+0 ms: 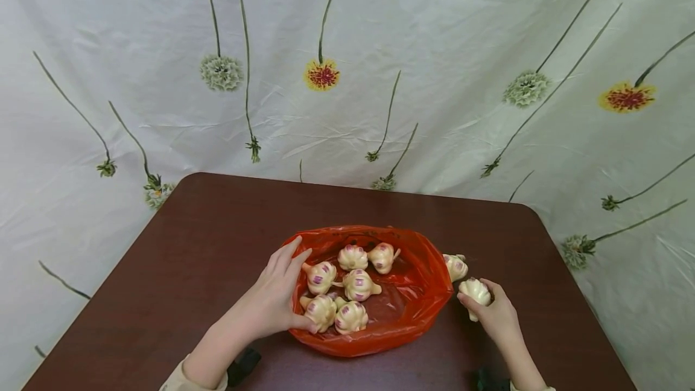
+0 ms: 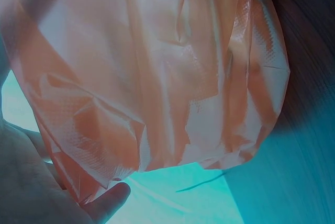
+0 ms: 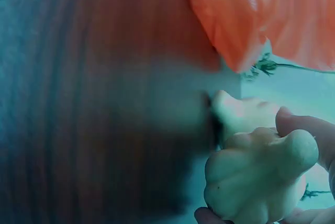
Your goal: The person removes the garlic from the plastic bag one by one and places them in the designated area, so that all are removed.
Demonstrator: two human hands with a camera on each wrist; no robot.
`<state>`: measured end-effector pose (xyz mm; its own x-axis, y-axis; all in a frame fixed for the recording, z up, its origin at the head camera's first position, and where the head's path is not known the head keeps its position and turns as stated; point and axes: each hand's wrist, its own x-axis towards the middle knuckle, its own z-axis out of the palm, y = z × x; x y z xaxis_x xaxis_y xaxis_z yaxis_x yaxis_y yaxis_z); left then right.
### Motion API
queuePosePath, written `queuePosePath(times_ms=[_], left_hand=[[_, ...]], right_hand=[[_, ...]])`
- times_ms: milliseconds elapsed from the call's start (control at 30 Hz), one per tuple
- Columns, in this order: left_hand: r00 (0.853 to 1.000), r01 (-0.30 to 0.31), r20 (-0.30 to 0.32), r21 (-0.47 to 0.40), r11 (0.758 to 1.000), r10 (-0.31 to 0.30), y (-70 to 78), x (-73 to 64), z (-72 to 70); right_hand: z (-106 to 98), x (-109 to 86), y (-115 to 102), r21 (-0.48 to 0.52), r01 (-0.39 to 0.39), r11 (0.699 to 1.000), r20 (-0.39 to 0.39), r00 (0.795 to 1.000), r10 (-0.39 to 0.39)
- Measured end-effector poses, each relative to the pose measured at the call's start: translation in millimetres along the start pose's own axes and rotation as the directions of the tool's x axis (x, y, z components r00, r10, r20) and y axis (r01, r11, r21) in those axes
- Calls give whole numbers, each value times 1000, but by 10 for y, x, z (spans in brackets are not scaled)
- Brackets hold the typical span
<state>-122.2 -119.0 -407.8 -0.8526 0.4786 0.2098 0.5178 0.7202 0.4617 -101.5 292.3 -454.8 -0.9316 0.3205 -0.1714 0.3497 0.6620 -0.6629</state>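
A red plastic bag [image 1: 374,343] lies wide open on the table, with several garlic bulbs [image 1: 358,285] inside. At the bag's left side is my left hand [image 1: 277,294], fingers spread and thumb reaching over the rim beside a bulb. In the left wrist view the thumb [image 2: 112,200] shows at the rim of the translucent bag [image 2: 172,88], which partly hides the other fingers. My right hand [image 1: 499,312] pinches a garlic bulb [image 1: 475,292] between thumb and fingers, right of the bag. Behind that bulb, another garlic bulb [image 1: 455,267] lies against the bag's right side.
The dark brown table [image 1: 217,228] has rounded far corners. A pale cloth [image 1: 271,77] printed with flowers hangs behind it. Small dark objects sit at both wrists, one of them a black piece [image 1: 243,367] by the left sleeve.
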Motion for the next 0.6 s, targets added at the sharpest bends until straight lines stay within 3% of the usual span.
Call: queuePosePath(times_ms=[300,600], left_hand=[[1000,12,6,-11,1000,-11,-4,-5,10],[1000,18,2,-12,1000,-18,-9,4,10]], right_hand=[[62,16,-36,-32,3,999,2,1000,-3],[24,-2,-91,-20,14,1000,74,997,-13]])
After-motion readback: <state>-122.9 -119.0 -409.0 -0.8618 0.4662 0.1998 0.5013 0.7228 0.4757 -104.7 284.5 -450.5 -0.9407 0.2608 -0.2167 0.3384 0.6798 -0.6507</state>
